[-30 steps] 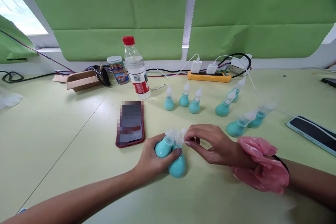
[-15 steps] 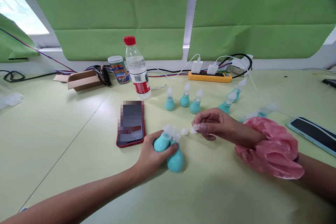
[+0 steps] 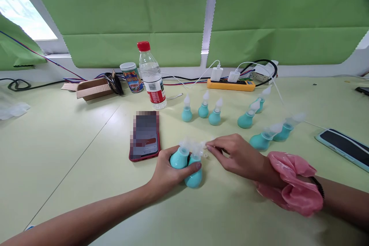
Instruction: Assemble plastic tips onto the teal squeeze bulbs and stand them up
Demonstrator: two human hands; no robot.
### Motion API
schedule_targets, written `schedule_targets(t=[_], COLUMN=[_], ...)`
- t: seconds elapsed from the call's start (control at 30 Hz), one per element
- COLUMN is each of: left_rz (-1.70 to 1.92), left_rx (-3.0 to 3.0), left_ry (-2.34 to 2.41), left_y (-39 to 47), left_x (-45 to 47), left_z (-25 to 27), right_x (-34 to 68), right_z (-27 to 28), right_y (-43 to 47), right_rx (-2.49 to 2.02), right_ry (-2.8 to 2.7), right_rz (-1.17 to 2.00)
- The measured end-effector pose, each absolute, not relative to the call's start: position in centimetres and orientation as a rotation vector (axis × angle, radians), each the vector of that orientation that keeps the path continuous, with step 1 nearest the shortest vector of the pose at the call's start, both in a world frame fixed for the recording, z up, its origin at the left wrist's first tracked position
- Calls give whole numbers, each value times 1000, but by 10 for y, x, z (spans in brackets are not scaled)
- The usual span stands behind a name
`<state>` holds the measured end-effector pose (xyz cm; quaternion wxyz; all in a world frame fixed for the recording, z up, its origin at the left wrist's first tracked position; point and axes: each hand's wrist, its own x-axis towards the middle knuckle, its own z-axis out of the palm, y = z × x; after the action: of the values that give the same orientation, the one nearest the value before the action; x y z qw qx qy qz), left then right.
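Two turquoise bulb nasal aspirators [image 3: 178, 158] with clear tips lie side by side in my left hand [image 3: 165, 167], its fingers wrapped round them and the thumb across the right one. To their right, my right hand [image 3: 233, 153] has thumb and forefinger pinched at a small white piece [image 3: 205, 144], close beside the clear tips. Another small whitish piece [image 3: 205, 155] rests on the table just below those fingertips. Further right, near the right wrist, a turquoise aspirator [image 3: 260, 142] lies tilted with a second one [image 3: 284, 132] behind it.
Several more aspirators [image 3: 215, 117] stand or lean farther back. A red-cased phone [image 3: 145, 136] lies left of my left hand, with a water bottle [image 3: 152, 80] behind. At the back are a can [image 3: 132, 78], an open carton [image 3: 95, 89] and a yellow power strip [image 3: 216, 84]. Another phone [image 3: 343, 144] lies right.
My right hand has moved left and slightly down, from above the loose white pieces to beside the tips. The tilted aspirators at the right show more fully. My left hand keeps its hold.
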<state>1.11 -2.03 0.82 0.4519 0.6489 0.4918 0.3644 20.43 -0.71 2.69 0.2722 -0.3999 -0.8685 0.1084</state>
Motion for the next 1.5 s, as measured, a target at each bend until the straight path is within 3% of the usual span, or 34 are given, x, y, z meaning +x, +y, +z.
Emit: schedule_targets(t=[0.17, 0.23, 0.6, 0.8, 0.9, 1.1, 1.2, 1.3, 1.5], left_rz=[915, 949, 712, 972, 1016, 1020, 936, 992, 975], left_rx=[1855, 1959, 1753, 1949, 2014, 2183, 2286, 2263, 1807], left_ry=[1132, 1116, 866, 782, 731, 615, 438, 368, 981], left_y=[-29, -32, -31, -41, -45, -49, -47, -44, -37], left_x=[13, 14, 14, 19, 19, 13, 10, 10, 13], left_z=[10, 12, 13, 10, 9, 8, 10, 8, 7], right_x=[194, 191, 187, 184, 185, 188, 191, 197, 207], right_z=[42, 42, 20, 21, 23, 19, 18, 24, 33], right_y=[-22, -29, -48, -39, -39, -39, -32, -23, -3], right_rx=[-1114, -1048, -860, -675, -675, -745, -973, -1113, -1359], right_ry=[-2200, -2237, -2262, -2317, -2374, -2438, -2189, -1970, -2393], right_rz=[972, 1062, 352, -214, -72, 658, 975, 895, 274])
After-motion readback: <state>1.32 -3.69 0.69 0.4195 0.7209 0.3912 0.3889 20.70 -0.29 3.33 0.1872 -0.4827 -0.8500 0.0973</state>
